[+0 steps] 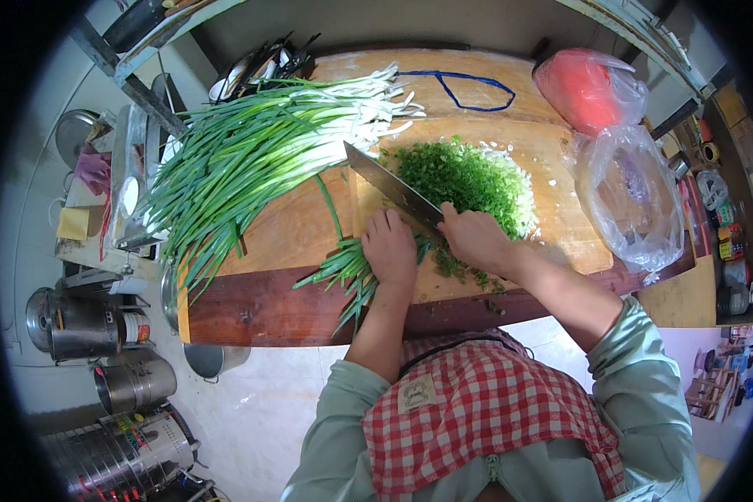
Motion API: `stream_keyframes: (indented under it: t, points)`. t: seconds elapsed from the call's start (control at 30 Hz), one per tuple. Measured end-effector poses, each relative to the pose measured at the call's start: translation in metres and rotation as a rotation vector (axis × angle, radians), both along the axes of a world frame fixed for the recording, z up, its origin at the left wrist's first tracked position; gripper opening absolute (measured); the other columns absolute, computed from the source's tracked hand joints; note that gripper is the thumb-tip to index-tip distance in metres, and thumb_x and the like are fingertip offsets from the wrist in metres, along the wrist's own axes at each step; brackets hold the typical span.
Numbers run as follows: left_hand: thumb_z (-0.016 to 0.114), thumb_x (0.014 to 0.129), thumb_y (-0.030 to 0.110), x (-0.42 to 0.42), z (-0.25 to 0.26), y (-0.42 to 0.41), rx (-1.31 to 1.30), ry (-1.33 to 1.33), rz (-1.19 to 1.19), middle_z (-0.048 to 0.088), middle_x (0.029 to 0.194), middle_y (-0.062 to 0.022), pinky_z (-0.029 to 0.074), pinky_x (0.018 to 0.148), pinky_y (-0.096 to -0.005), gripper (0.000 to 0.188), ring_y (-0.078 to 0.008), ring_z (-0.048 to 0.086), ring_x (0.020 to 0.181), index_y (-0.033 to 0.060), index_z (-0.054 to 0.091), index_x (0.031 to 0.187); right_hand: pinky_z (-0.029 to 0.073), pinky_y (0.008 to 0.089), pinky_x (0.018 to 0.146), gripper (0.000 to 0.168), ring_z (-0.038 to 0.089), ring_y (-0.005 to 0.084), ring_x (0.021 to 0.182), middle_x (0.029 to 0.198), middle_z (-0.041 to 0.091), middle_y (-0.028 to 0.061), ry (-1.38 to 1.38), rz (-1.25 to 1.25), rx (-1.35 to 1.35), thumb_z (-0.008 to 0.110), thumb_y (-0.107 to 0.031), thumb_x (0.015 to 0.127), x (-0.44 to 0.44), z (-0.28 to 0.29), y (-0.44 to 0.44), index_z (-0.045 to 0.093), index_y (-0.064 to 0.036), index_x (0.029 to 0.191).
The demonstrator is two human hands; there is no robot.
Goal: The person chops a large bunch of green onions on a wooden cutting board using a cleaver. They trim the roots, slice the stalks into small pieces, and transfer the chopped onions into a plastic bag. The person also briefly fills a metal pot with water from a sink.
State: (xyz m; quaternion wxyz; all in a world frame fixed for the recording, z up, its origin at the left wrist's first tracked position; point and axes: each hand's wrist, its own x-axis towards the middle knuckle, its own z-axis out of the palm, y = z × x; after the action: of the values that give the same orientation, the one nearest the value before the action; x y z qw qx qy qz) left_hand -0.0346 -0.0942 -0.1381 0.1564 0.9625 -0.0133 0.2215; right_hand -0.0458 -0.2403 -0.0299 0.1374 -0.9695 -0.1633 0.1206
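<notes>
My right hand (474, 235) grips a wide-bladed kitchen cleaver (392, 185), its blade angled up and to the left over the wooden cutting board (571, 235). My left hand (391, 246) presses down on a small bunch of green onion tops (345, 270), just left of the blade. The cleaver's handle is hidden in my fist. Beyond the blade lies a broad heap of chopped green onions (467, 179), green on the left and white on the right. A large pile of whole green onions (270, 144) spreads over the left of the table, white ends to the right.
A blue tie loop (477, 76) lies at the back. To the right sit a red plastic bag (580, 88) and an opened clear plastic bag (634, 194). The table's dark red front edge (257, 307) is close to my apron. Metal pots (135, 384) stand at lower left.
</notes>
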Motion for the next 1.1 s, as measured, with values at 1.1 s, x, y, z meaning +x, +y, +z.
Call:
stream_keyframes:
  t: [1.1]
  points:
    - [0.053, 0.075, 0.001, 0.006, -0.004, 0.003, -0.100, -0.081, 0.007, 0.046, 0.090, -0.0186, 0.041, 0.084, -0.0446, 0.014, -0.0374, 0.048, 0.091, -0.0002, 0.045, 0.086, 0.052, 0.0486, 0.066, 0.022, 0.066, 0.0395, 0.076, 0.080, 0.066, 0.0235, 0.219, -0.063, 0.080, 0.052, -0.012, 0.089, -0.006, 0.032, 0.004, 0.048, 0.005, 0.103]
